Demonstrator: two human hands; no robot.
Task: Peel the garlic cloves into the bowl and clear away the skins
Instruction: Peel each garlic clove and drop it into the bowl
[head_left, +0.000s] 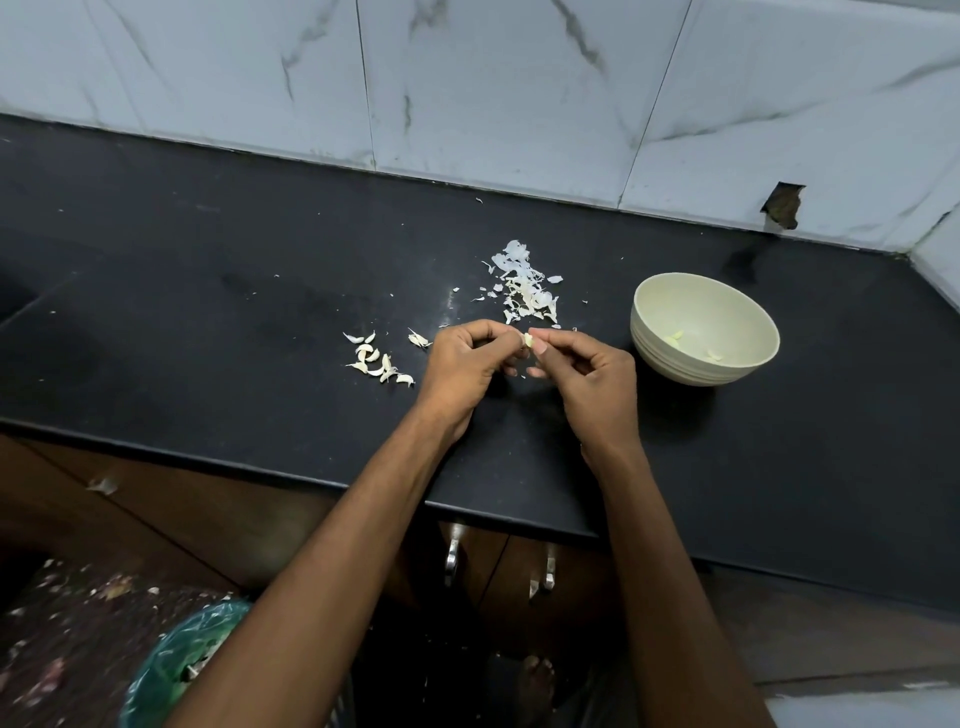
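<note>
You are pinching one clove (528, 340) between both hands at the centre of the frame: your left hand (464, 364) is curling its fingers round the clove's left side, and your right hand (587, 374) is gripping its right side with thumb and forefinger. The clove is showing as a small pale yellow-white sliver between the fingertips, mostly hidden by them, so you cannot tell how much skin is on it. Both hands are hanging just above the counter (208, 312), which is dark and faintly speckled.

Just above your hands, toward the upper centre, the skins (524, 283) are lying in a loose heap of thin, white, papery flakes, some translucent, with smaller bits scattered to the left of it. To the left of your left hand, the unpeeled cloves (376, 361) are sitting in a small cluster, cream-white and curved with pointed tips; one more is lying apart, just beside your left knuckles.

To the right of your right hand, near but not touching, the bowl (675, 358) is standing upright, pale cream with ridged sides. Inside it a few peeled pieces (674, 339) are lying on the bottom, pale yellow-green and smooth.

At the lower left, a green bin bag (176, 670) is showing beside your left forearm.
</note>
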